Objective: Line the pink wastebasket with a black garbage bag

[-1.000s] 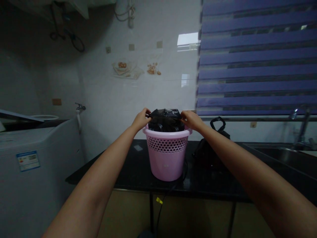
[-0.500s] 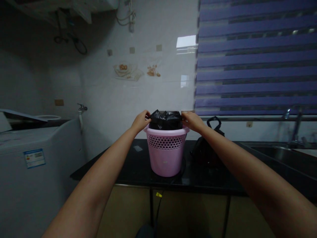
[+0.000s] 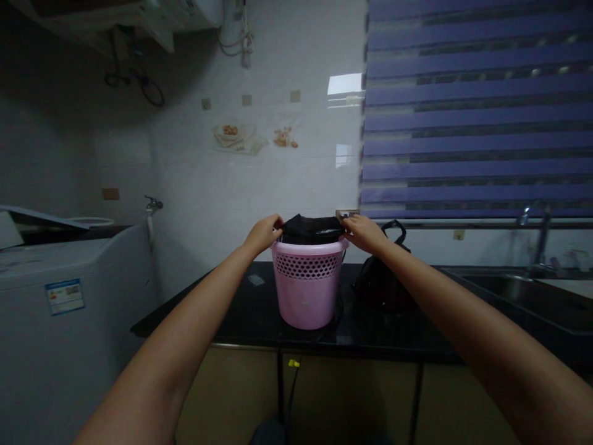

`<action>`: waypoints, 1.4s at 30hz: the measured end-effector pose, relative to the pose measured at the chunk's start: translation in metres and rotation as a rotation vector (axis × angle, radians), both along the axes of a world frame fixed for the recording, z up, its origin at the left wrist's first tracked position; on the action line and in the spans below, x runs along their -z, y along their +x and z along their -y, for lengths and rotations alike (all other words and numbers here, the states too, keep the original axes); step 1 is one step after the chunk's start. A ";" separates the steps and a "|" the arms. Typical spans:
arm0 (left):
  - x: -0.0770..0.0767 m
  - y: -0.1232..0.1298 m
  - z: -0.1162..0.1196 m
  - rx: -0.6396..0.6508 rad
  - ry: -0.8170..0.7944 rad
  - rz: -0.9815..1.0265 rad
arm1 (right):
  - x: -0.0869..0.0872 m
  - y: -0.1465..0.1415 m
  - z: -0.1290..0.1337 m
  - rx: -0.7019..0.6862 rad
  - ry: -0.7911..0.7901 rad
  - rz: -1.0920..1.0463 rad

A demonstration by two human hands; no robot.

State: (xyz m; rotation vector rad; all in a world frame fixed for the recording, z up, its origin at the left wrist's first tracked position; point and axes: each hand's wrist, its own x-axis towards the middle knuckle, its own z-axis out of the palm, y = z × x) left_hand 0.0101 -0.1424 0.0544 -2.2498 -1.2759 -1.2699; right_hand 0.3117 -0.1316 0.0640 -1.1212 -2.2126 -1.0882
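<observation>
A pink plastic bin (image 3: 306, 296) with a band of holes below its rim stands upright on the dark countertop. Out of its mouth rises a black plastic garbage bag (image 3: 311, 230), its top edge stretched sideways between both hands. My left hand (image 3: 265, 233) pinches the bag's left edge, close above the rim. On the opposite side my right hand (image 3: 364, 232) grips the right edge with fingers pressed together. The lower part of the bag is hidden inside the bin.
Right of the bin sits a black backpack (image 3: 382, 287) with a top loop, partly behind my right forearm. A sink (image 3: 523, 290) with a faucet (image 3: 540, 241) lies farther right. At left stands a washing machine (image 3: 69, 346). A cable with a yellow tag (image 3: 293, 363) hangs over the counter's front edge.
Both hands have lowered slightly, bringing the bag's top edge down closer to the bin's rim. The bag stands less tall above the bin now.
</observation>
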 end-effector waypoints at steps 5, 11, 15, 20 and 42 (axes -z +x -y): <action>0.006 0.001 0.007 -0.028 0.001 -0.074 | 0.005 0.005 0.004 -0.011 0.001 0.016; 0.014 0.002 0.013 -0.066 -0.015 -0.162 | 0.009 0.010 0.007 -0.035 -0.025 0.032; 0.018 0.002 0.016 -0.084 -0.010 -0.199 | 0.013 0.012 0.010 -0.037 -0.018 0.028; 0.021 -0.002 0.018 -0.083 0.014 -0.246 | 0.018 0.013 0.011 -0.063 -0.005 0.022; 0.039 -0.017 0.028 -0.065 0.341 -0.526 | 0.037 0.013 0.018 -0.041 0.072 0.078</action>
